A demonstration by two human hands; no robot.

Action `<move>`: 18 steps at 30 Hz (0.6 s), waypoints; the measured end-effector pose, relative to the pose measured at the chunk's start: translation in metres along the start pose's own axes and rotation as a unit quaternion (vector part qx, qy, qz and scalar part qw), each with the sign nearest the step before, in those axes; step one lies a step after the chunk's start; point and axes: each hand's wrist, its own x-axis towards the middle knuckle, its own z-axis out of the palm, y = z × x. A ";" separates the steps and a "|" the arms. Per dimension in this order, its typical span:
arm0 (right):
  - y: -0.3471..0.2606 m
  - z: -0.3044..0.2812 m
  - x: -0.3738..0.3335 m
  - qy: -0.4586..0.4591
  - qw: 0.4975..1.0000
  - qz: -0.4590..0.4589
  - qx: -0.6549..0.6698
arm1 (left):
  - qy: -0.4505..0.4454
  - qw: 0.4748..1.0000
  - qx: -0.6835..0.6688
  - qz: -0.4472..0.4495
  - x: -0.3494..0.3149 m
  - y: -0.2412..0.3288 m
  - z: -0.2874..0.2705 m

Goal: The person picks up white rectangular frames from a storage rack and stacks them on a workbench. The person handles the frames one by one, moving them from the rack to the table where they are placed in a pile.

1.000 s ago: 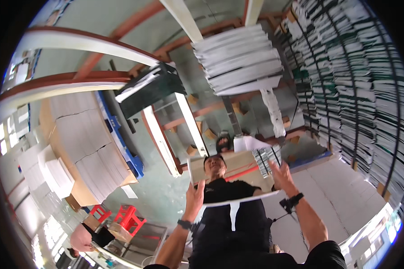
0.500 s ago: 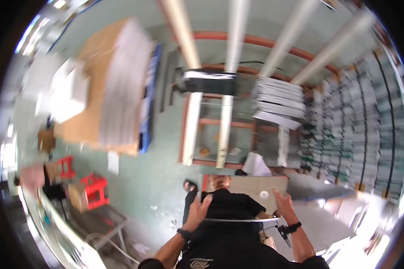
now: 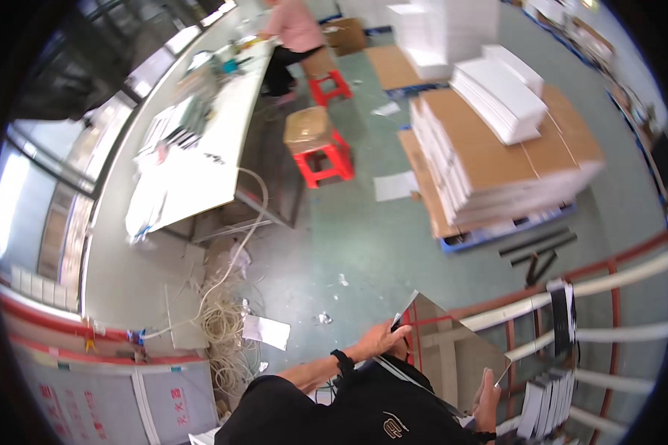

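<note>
I hold a rectangular mirror panel (image 3: 445, 348) in front of my body, tilted, with its shiny face reflecting pale bars and a red frame. At its left edge my left hand (image 3: 390, 340) grips it, thumb and fingers around the edge. My right hand (image 3: 485, 400) presses against the opposite edge with its fingers straight and together. Part of the panel's near side is hidden by my black shirt.
A white workbench (image 3: 226, 167) runs along the left, where a person in pink (image 3: 293, 26) sits. Red stools (image 3: 323, 165) stand beside it. Stacked cardboard (image 3: 497, 163) rests on a blue pallet (image 3: 512, 222). Coiled hose (image 3: 226, 326) lies on the floor; a rack with pale rails (image 3: 623, 278) is at right.
My view has swung left, so the workbench and seated person now show large while the rack has shifted to the right. The mirror panel stays between my hands and is now tilted.
</note>
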 end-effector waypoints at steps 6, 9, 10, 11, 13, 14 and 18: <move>-0.046 0.120 0.072 -0.097 0.985 0.026 -0.144 | 0.160 0.979 -0.129 0.001 -0.028 -0.018 -0.054; -0.079 0.194 0.085 -0.137 0.975 0.034 -0.169 | 0.188 0.970 -0.151 -0.035 -0.011 -0.036 -0.071; -0.071 0.202 0.109 -0.162 0.974 0.029 -0.154 | 0.201 0.965 -0.165 -0.038 -0.005 -0.034 -0.079; -0.066 0.214 0.130 -0.185 0.973 0.023 -0.138 | 0.211 0.962 -0.171 -0.037 0.003 -0.031 -0.088; -0.070 0.238 0.165 -0.197 0.962 0.050 -0.185 | 0.227 0.956 -0.182 -0.038 0.018 -0.015 -0.109; -0.076 0.246 0.189 -0.199 0.950 0.080 -0.228 | 0.213 0.959 -0.160 -0.094 0.019 0.004 -0.123; -0.076 0.313 0.247 -0.241 0.953 -0.008 -0.185 | 0.275 0.938 -0.189 -0.090 0.076 -0.009 -0.135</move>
